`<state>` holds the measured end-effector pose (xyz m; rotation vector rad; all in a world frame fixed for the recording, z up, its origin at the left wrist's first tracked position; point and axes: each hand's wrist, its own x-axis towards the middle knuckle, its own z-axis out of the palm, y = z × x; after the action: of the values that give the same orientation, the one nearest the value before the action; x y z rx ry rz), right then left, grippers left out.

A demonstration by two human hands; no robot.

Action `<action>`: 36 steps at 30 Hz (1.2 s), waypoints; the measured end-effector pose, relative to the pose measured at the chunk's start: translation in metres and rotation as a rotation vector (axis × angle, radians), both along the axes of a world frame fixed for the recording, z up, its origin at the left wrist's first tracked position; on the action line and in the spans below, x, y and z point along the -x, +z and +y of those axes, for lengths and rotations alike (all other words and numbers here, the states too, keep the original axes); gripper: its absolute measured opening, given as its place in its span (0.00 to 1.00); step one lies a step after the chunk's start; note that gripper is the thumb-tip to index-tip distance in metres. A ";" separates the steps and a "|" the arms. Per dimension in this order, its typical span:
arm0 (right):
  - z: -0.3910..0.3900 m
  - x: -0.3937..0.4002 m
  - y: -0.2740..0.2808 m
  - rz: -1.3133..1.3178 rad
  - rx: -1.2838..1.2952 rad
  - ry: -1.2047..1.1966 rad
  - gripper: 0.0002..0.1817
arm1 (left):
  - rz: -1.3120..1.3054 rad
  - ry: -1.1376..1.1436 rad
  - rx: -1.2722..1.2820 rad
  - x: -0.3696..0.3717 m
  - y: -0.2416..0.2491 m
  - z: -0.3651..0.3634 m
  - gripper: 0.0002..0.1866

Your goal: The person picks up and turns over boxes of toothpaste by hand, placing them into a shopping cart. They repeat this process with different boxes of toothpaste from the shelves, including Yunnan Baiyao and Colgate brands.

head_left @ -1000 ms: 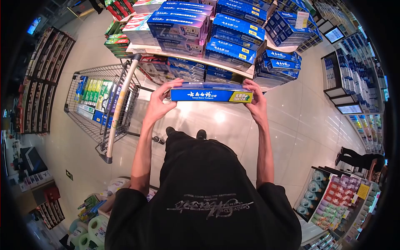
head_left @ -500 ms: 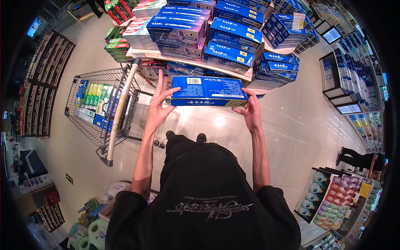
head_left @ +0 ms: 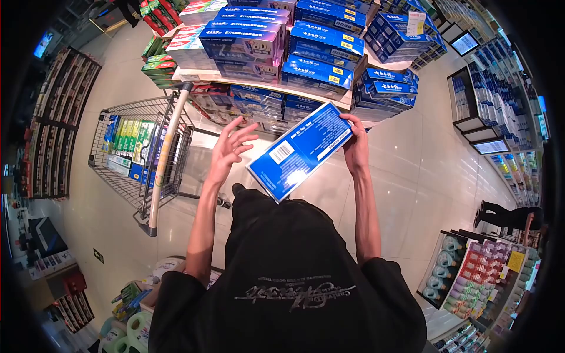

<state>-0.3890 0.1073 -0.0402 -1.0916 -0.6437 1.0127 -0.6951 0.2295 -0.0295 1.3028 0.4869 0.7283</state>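
My right hand (head_left: 355,147) grips the tilted blue box (head_left: 300,150) by its top end, barcode side up, while my left hand (head_left: 226,150) hovers released beside it, near the cart (head_left: 138,147).

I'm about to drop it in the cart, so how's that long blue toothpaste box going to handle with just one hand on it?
The blue box keeps straight edges while tilted, so it is probably stiff. The right hand holds it alone at one end, the left hand open and apart, so it seems light for its size. Its glossy face reflects light; an end-only hold might let it slip or swing.
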 end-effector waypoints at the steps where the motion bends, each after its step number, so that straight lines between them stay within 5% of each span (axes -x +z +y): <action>1: 0.008 0.002 0.005 0.001 0.000 -0.002 0.21 | -0.082 -0.093 0.277 -0.001 -0.002 0.009 0.35; 3: 0.026 0.008 0.011 0.020 0.029 0.150 0.21 | 0.106 -0.203 0.287 -0.019 -0.014 0.014 0.40; 6: 0.050 0.024 0.013 -0.027 0.011 0.320 0.20 | 0.027 -0.335 0.485 -0.045 -0.030 0.007 0.43; 10: 0.071 0.045 0.002 -0.022 0.105 0.396 0.16 | 0.027 -0.150 0.499 -0.055 -0.019 -0.007 0.20; 14: 0.049 0.041 -0.014 0.308 0.125 0.491 0.37 | -0.107 -0.003 0.532 -0.044 -0.031 -0.014 0.17; 17: 0.020 0.035 -0.032 0.537 0.252 0.136 0.42 | -0.193 0.239 0.487 -0.038 -0.038 -0.018 0.16; 19: -0.001 0.029 -0.039 0.279 0.148 0.108 0.44 | -0.228 0.356 0.517 -0.034 -0.035 -0.021 0.17; 21: -0.009 0.032 -0.034 0.383 0.027 0.095 0.34 | -0.283 0.404 0.479 -0.029 -0.034 -0.022 0.16; 23: -0.009 0.025 -0.040 -0.089 0.095 0.047 0.21 | -0.307 0.444 0.480 -0.025 -0.037 -0.022 0.14; 24: -0.005 0.024 -0.033 0.046 0.021 0.075 0.17 | -0.324 0.420 0.477 -0.022 -0.037 -0.022 0.14; 31: 0.001 0.029 -0.019 -0.127 0.101 -0.024 0.22 | -0.311 0.382 0.402 -0.009 -0.035 -0.017 0.13; 36: 0.002 0.024 -0.020 -0.134 0.108 -0.001 0.21 | -0.146 0.402 0.355 0.004 -0.041 -0.008 0.23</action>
<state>-0.4133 0.1088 -0.0601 -1.2624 -0.7027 0.9879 -0.6987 0.2210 -0.0700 0.8200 0.7330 1.0103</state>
